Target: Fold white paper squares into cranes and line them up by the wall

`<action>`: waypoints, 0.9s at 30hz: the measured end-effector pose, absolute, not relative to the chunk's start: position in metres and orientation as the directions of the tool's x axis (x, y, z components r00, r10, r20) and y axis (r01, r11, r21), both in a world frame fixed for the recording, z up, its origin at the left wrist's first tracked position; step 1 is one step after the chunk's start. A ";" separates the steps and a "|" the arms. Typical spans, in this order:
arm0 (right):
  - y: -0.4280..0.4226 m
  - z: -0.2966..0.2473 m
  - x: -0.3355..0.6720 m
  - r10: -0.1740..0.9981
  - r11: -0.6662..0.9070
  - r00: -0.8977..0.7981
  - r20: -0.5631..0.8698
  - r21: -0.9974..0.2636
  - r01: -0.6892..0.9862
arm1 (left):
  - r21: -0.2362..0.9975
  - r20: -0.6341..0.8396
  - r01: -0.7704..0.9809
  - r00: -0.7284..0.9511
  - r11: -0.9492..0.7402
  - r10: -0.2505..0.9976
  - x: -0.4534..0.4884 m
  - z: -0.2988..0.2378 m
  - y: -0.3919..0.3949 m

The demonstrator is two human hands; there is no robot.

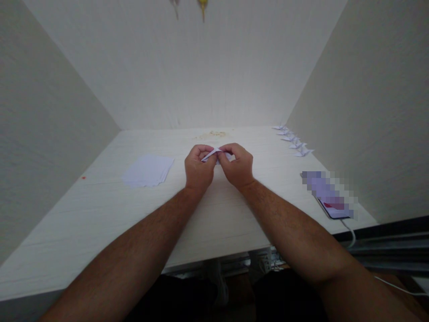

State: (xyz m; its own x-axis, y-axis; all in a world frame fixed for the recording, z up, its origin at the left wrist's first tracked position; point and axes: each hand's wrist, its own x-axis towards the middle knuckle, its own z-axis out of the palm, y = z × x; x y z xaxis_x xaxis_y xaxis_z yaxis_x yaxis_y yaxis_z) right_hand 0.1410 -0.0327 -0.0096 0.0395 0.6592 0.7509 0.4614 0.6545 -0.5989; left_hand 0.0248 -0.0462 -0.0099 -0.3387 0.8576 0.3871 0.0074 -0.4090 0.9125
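A small piece of folded white paper (pixel 210 154) is pinched between my two hands above the middle of the table. My left hand (pixel 199 166) is closed on its left side, where a pointed flap sticks out past the fingers. On the other side my right hand (pixel 237 164) grips the paper with thumb and forefinger. The thumbs nearly meet at its centre, and fingers hide much of the fold. To the left lies a loose stack of white paper sheets (pixel 149 170).
Several folded paper cranes (pixel 295 142) stand in a row along the right wall. Nearer me on the right lies a phone (pixel 326 194), its screen blurred, with a white cable (pixel 351 237) running off the table edge. Walls enclose the table (pixel 228 223) on three sides.
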 end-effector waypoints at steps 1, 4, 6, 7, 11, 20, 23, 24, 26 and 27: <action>-0.033 -0.010 0.141 0.657 0.652 0.049 0.752 -0.600 0.464 | 0.912 0.393 0.022 -0.331 -0.409 0.858 0.025 -0.010 -0.047; -0.032 -0.011 0.140 0.657 0.642 0.071 0.751 -0.605 0.471 | 0.908 0.415 0.084 -0.308 -0.410 0.856 0.026 -0.009 -0.049; -0.032 -0.011 0.139 0.651 0.643 0.080 0.755 -0.605 0.469 | 0.899 0.437 0.130 -0.292 -0.417 0.851 0.026 -0.009 -0.050; -0.032 -0.011 0.139 0.646 0.647 0.084 0.759 -0.602 0.467 | 0.894 0.448 0.144 -0.283 -0.424 0.848 0.026 -0.009 -0.050; -0.031 -0.011 0.138 0.635 0.646 0.121 0.763 -0.611 0.458 | 0.877 0.480 0.153 -0.249 -0.455 0.841 0.027 -0.013 -0.049; -0.035 -0.006 0.134 0.687 0.592 0.226 0.691 -0.712 0.377 | 0.868 0.496 0.173 -0.251 -0.466 0.831 0.031 -0.008 -0.053; -0.036 -0.006 0.134 0.679 0.600 0.223 0.699 -0.704 0.379 | 0.871 0.490 0.164 -0.261 -0.462 0.831 0.032 -0.007 -0.055; -0.036 -0.006 0.135 0.673 0.609 0.220 0.706 -0.698 0.376 | 0.875 0.485 0.153 -0.265 -0.460 0.834 0.032 -0.007 -0.055; -0.035 -0.007 0.135 0.657 0.635 0.211 0.724 -0.682 0.363 | 0.882 0.471 0.128 -0.271 -0.454 0.839 0.032 -0.007 -0.054; -0.035 -0.007 0.136 0.646 0.652 0.206 0.735 -0.672 0.352 | 0.884 0.467 0.122 -0.275 -0.451 0.841 0.032 -0.008 -0.054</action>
